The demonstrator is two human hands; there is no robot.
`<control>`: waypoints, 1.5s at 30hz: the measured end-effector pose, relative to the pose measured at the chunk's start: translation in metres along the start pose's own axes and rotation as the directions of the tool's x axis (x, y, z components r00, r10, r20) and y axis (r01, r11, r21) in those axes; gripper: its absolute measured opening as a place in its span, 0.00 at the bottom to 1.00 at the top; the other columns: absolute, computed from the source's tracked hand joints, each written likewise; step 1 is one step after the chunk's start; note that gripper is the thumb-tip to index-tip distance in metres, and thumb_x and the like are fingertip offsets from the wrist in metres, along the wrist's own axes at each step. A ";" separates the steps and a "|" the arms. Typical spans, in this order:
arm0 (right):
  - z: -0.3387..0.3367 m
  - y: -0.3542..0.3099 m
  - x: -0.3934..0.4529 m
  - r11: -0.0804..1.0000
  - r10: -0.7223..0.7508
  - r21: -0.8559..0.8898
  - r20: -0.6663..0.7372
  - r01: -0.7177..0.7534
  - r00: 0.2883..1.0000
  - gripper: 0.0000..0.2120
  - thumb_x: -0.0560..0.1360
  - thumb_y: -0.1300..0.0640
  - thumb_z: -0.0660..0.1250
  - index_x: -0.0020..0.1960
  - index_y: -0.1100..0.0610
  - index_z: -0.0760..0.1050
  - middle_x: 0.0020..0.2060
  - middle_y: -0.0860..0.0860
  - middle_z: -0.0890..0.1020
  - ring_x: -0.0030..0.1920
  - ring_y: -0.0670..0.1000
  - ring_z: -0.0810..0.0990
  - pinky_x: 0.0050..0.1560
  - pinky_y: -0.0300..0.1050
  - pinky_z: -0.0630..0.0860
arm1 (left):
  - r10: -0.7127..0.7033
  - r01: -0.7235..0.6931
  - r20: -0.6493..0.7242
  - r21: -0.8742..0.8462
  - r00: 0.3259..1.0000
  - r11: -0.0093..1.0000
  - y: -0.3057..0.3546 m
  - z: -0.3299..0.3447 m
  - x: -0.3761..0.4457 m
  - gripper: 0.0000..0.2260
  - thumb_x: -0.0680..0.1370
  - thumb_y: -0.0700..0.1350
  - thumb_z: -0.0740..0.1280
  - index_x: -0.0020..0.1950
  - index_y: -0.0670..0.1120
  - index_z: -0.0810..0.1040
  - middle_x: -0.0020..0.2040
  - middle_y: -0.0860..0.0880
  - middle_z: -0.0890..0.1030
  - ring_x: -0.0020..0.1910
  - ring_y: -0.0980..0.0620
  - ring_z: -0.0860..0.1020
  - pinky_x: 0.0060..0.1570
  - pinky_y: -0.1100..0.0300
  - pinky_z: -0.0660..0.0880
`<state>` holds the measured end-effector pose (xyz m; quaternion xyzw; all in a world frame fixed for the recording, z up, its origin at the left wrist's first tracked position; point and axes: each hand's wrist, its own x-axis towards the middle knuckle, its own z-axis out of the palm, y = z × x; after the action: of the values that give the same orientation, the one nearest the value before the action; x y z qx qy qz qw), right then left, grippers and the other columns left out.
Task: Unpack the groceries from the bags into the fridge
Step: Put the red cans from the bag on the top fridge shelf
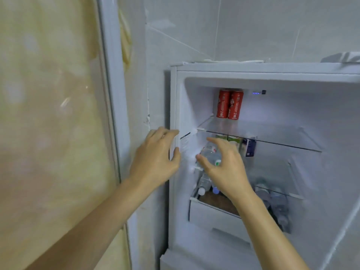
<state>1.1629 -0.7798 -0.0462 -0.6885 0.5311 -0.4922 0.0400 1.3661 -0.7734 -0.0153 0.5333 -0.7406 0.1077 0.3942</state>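
The small white fridge [272, 69] stands open. A clear water bottle [209, 153] lies on its side at the left end of the middle shelf. My right hand [226, 166] reaches in over it, fingers spread and thumb beside the bottle, with no firm grip that I can see. Outside, my left hand [155, 156] rests on the fridge's left front edge, its fingers on the side wall and its thumb at the front. Two red cans [229, 105] stand at the back of the glass top shelf [272, 137].
Green-and-white cartons [232, 141] and a dark blue carton [250, 147] stand behind my right hand. More bottles [204, 184] lie lower down, above a white drawer [214, 217]. Other bottles [278, 205] sit at the lower right. A tiled wall and a framed panel [48, 114] are on the left.
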 end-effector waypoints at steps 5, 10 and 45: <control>0.036 -0.060 -0.073 0.983 -0.167 0.100 0.173 0.151 0.971 0.28 0.77 0.44 0.74 0.73 0.49 0.73 0.66 0.44 0.77 0.70 0.49 0.71 0.65 0.38 0.66 | -0.150 0.158 -0.052 0.218 0.987 0.963 -0.022 -0.084 -0.107 0.23 0.78 0.49 0.67 0.74 0.51 0.74 0.65 0.52 0.77 0.67 0.50 0.72 0.55 0.54 0.75; 0.056 -0.160 -0.149 0.914 -0.384 0.254 0.284 0.317 0.879 0.28 0.76 0.41 0.72 0.73 0.49 0.73 0.65 0.44 0.78 0.69 0.48 0.70 0.62 0.35 0.63 | -0.254 0.270 -0.093 0.408 0.963 0.872 -0.025 -0.181 -0.223 0.26 0.75 0.53 0.66 0.74 0.52 0.74 0.67 0.51 0.77 0.68 0.49 0.74 0.54 0.52 0.79; 0.094 -0.563 -1.004 0.109 -0.663 0.994 0.063 -0.013 -0.746 0.21 0.77 0.54 0.72 0.69 0.53 0.75 0.59 0.55 0.80 0.61 0.58 0.80 0.57 0.53 0.78 | -0.443 0.745 -0.681 -0.229 -0.583 -0.627 0.232 -0.444 -1.075 0.19 0.79 0.45 0.67 0.70 0.52 0.76 0.61 0.49 0.78 0.62 0.46 0.77 0.58 0.49 0.78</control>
<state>1.6689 0.1938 -0.4066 -0.8437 -0.4367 0.1978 0.2415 1.5004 0.3367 -0.4097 0.9060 0.3287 0.0563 0.2605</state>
